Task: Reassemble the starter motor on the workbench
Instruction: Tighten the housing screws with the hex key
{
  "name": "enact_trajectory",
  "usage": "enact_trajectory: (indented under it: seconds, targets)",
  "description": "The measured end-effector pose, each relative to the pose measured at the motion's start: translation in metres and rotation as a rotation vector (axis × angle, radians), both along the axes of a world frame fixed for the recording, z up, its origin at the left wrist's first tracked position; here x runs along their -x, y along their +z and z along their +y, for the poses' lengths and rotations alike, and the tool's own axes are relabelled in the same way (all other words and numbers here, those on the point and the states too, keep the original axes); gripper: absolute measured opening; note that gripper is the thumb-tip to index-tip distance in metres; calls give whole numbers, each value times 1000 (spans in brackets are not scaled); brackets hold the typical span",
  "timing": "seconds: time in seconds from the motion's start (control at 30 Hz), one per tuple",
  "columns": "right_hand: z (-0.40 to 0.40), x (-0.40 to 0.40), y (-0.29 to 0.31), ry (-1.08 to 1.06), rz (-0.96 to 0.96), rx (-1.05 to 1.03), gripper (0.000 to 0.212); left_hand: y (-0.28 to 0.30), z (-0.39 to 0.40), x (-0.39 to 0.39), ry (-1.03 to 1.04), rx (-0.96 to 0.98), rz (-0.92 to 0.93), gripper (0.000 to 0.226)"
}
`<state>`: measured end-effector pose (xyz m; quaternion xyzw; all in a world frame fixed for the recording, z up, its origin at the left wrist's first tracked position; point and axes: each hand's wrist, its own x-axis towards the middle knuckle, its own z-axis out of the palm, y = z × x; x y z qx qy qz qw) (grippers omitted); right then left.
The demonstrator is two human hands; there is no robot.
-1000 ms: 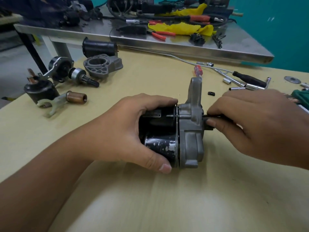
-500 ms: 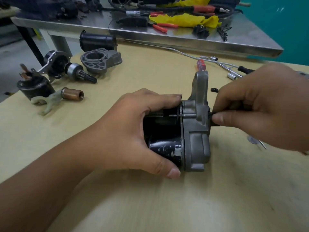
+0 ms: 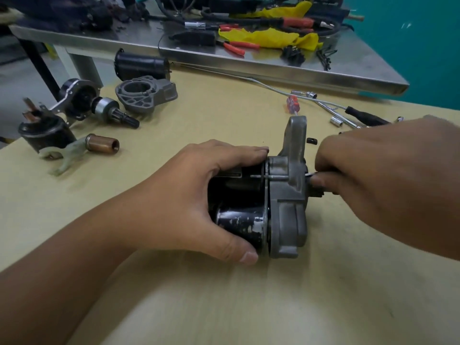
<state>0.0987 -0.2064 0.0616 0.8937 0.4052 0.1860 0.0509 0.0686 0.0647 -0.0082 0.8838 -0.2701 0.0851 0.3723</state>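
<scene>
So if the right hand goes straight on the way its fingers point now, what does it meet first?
Most likely the grey end housing of the starter motor: the right hand points left, pinching a small dark part right beside it. Whether they touch is unclear.

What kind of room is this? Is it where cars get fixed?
Probably a repair workshop. A half-built starter motor sits on the workbench, loose motor parts lie nearby, and red-handled pliers rest on a steel table.
</scene>
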Motion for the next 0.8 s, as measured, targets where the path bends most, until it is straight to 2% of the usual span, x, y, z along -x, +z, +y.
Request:
enact_trajectory:
  seconds: [0.1,0.17,0.23,0.27,0.3,0.33,0.4,0.43,0.47,0.53,0.6,0.67,0.73,0.8]
  targets:
    - [-4,3,-14,106,-170,41,10,-7,3,-4,-85,86,-6,101]
    - [-1,3,-12,88,-40,-38,11,-6,-5,-13,-58,80,73,88]
    - [6,3,-1,-29,208,-150,18,-1,-8,-21,31,75,181,69]
    - [10,3,4,-120,347,-194,18,0,-7,-19,51,81,179,74]
    - [13,1,7,-223,535,-258,18,-2,-5,-14,27,75,100,84]
    - [16,-1,11,-324,781,-363,19,-1,-5,-7,1,67,51,96]
    - [20,-5,12,-539,1313,-637,24,5,-7,8,-24,82,22,105]
    - [21,-6,13,-604,1452,-713,24,7,-6,11,-23,74,22,106]
    - [21,-7,14,-623,1513,-734,23,9,-9,9,-14,39,3,107]
    - [18,-12,16,-598,1497,-697,26,11,-17,14,44,-182,-79,113]
    - [12,-12,15,-525,1423,-665,27,8,-32,24,166,-466,-184,132]
    - [1,-10,13,-441,1383,-649,18,2,-51,33,257,-604,-243,136]
    - [-14,-7,8,-373,1326,-662,14,-5,-65,36,293,-625,-331,118]
    - [-35,-6,2,-351,1286,-762,34,-7,-69,33,315,-593,-448,91]
